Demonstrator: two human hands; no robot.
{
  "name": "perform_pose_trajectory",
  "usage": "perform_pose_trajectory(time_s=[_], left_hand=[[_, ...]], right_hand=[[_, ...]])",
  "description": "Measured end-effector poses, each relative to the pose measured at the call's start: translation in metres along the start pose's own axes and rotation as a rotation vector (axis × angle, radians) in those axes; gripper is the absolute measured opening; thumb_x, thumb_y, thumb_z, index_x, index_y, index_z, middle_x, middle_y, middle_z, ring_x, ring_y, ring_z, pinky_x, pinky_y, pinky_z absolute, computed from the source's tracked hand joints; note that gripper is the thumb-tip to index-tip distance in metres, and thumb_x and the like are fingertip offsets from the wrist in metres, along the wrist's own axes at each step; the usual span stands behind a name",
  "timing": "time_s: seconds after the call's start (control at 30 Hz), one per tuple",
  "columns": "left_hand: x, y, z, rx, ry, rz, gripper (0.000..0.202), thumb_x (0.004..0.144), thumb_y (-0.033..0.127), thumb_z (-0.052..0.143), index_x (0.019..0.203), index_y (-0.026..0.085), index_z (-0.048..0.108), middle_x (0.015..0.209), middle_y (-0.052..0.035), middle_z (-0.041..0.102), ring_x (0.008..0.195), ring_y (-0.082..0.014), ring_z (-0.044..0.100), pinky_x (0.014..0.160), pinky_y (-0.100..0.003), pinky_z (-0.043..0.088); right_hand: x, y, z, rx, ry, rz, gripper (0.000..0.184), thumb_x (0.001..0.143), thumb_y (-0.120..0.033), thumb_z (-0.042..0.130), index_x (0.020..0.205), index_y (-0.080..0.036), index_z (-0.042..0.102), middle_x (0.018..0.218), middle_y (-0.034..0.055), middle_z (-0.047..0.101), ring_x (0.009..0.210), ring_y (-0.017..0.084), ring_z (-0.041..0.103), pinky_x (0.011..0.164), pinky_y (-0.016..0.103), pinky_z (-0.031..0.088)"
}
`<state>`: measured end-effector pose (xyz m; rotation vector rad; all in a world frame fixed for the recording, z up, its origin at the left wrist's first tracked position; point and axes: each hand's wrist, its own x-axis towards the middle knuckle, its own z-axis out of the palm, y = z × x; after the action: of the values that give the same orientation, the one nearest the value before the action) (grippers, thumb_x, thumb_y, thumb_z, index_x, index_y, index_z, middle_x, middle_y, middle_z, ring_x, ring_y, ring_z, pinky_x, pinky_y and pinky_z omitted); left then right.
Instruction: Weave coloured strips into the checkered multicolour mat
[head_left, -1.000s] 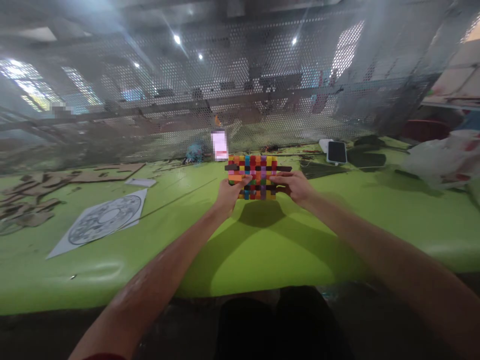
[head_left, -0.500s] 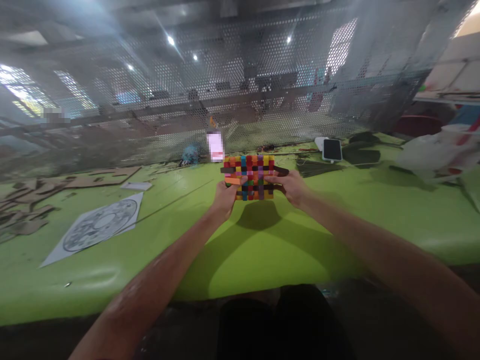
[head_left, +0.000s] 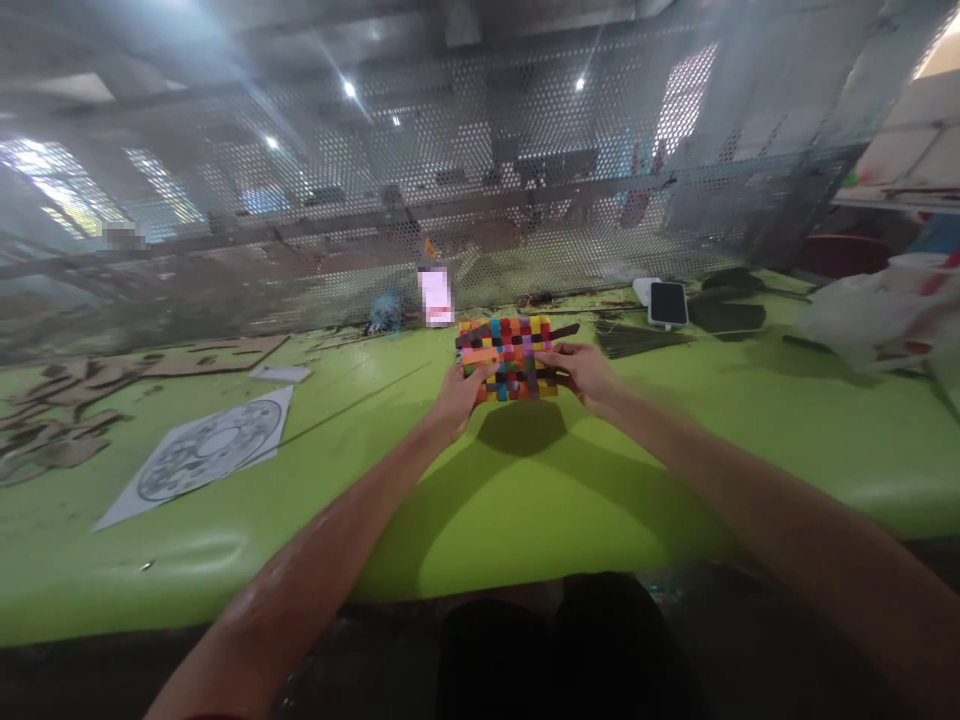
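A small panel woven from coloured strips (head_left: 514, 352) is held up above the green tabletop, its checkered face toward me. It shows red, yellow, blue, orange, purple and black squares, and dark strip ends stick out at both sides. My left hand (head_left: 456, 398) grips its lower left edge, the thumb lying on the front near an orange strip. At the right edge, my right hand (head_left: 589, 372) pinches it, thumb and fingers closed on the side by the loose black ends. The fingers behind the panel are hidden.
The green-covered table (head_left: 480, 530) carries a paper with a printed round pattern (head_left: 214, 450) and brown cardboard scraps (head_left: 97, 385) at left. Behind stand a lit phone (head_left: 436, 296) and a perforated metal screen (head_left: 360, 220). A second phone (head_left: 667, 304) and a plastic bag (head_left: 877, 305) are at right.
The woven panel has tilted slightly, and its upper right strip end now points upward. Both hands keep hold of it. The whole view has shifted a little.
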<state>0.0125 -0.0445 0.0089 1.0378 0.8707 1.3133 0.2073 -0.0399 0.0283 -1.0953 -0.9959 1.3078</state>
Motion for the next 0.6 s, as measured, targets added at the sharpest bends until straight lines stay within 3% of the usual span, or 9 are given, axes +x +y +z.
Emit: perform_pose_trajectory(time_s=[0.17, 0.27, 0.33, 0.4, 0.5, 0.6], left_hand=[[-0.001, 0.003, -0.007, 0.108, -0.204, -0.082, 0.034, 0.072, 0.025, 0.087, 0.103, 0.017, 0.076, 0.119, -0.0139, 0.077, 0.089, -0.0196, 0.074, 0.072, -0.030, 0.062], [0.002, 0.003, -0.013, 0.216, -0.310, -0.094, 0.029, 0.075, 0.029, 0.085, 0.099, 0.016, 0.077, 0.111, -0.0147, 0.078, 0.090, -0.0210, 0.074, 0.071, -0.030, 0.060], [0.006, 0.001, -0.017, 0.289, -0.287, -0.068, 0.022, 0.077, 0.029, 0.082, 0.094, 0.016, 0.076, 0.098, -0.0122, 0.078, 0.084, -0.0197, 0.074, 0.069, -0.029, 0.058], [0.011, 0.001, -0.021, 0.344, -0.186, 0.001, 0.016, 0.076, 0.024, 0.078, 0.088, 0.016, 0.073, 0.088, -0.0088, 0.076, 0.078, -0.0175, 0.072, 0.067, -0.028, 0.056], [0.016, 0.006, -0.025, 0.330, -0.037, 0.133, 0.015, 0.073, 0.018, 0.074, 0.086, 0.017, 0.068, 0.088, -0.0068, 0.073, 0.081, -0.0170, 0.070, 0.071, -0.028, 0.056], [0.014, 0.016, -0.025, 0.235, -0.082, 0.157, 0.018, 0.077, 0.020, 0.072, 0.093, 0.017, 0.066, 0.098, -0.0085, 0.073, 0.090, -0.0191, 0.070, 0.077, -0.031, 0.058]], right_hand=[[0.016, -0.007, -0.016, -0.014, 0.132, -0.048, 0.011, 0.080, -0.012, 0.079, 0.077, -0.021, 0.073, 0.083, 0.0046, 0.079, 0.069, 0.017, 0.075, 0.064, 0.028, 0.067], [0.025, -0.012, -0.026, -0.005, 0.177, -0.095, 0.013, 0.079, -0.020, 0.083, 0.078, -0.023, 0.070, 0.084, 0.0026, 0.079, 0.070, 0.018, 0.076, 0.063, 0.031, 0.067], [0.028, -0.016, -0.032, 0.007, 0.154, -0.118, 0.013, 0.079, -0.023, 0.084, 0.082, -0.023, 0.071, 0.089, 0.0033, 0.080, 0.075, 0.020, 0.077, 0.068, 0.033, 0.068], [0.027, -0.020, -0.036, 0.005, 0.108, -0.124, 0.013, 0.080, -0.024, 0.084, 0.086, -0.023, 0.073, 0.094, 0.0046, 0.080, 0.081, 0.020, 0.077, 0.071, 0.033, 0.069], [0.022, -0.027, -0.037, -0.008, 0.066, -0.108, 0.011, 0.081, -0.020, 0.083, 0.088, -0.022, 0.074, 0.095, 0.0052, 0.080, 0.079, 0.018, 0.077, 0.069, 0.029, 0.068], [0.017, -0.031, -0.034, -0.007, 0.016, -0.081, 0.012, 0.082, -0.015, 0.082, 0.089, -0.020, 0.074, 0.092, 0.0049, 0.080, 0.074, 0.015, 0.076, 0.071, 0.027, 0.068]])
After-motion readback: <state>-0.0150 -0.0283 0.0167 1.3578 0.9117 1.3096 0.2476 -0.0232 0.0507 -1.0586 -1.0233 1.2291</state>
